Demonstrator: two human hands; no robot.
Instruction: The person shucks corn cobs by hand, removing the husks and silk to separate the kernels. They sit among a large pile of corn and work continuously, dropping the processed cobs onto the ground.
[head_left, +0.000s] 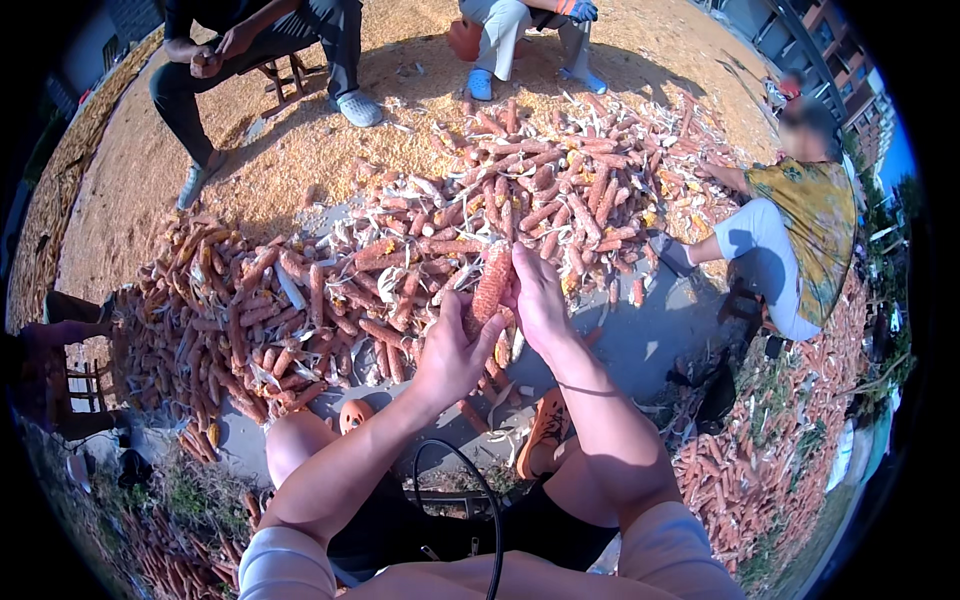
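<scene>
A reddish corn cob (491, 285), mostly bare of kernels, is held upright and slightly tilted in front of me. My left hand (454, 352) grips its lower end, the thumb across the front. My right hand (538, 300) is against its right side, fingers curled towards the cob and partly hidden behind it. Just beyond and below my hands spreads a big heap of corn cobs (450, 247), most of them stripped, some with yellow kernels and pale husk shreds.
Loose yellow kernels (300, 165) cover the ground beyond the heap. Two seated people face me; another sits at right in a patterned top (806, 232), and one is partly seen at far left. More cobs (720, 480) lie behind on the right. A black cable (491, 495) crosses my lap.
</scene>
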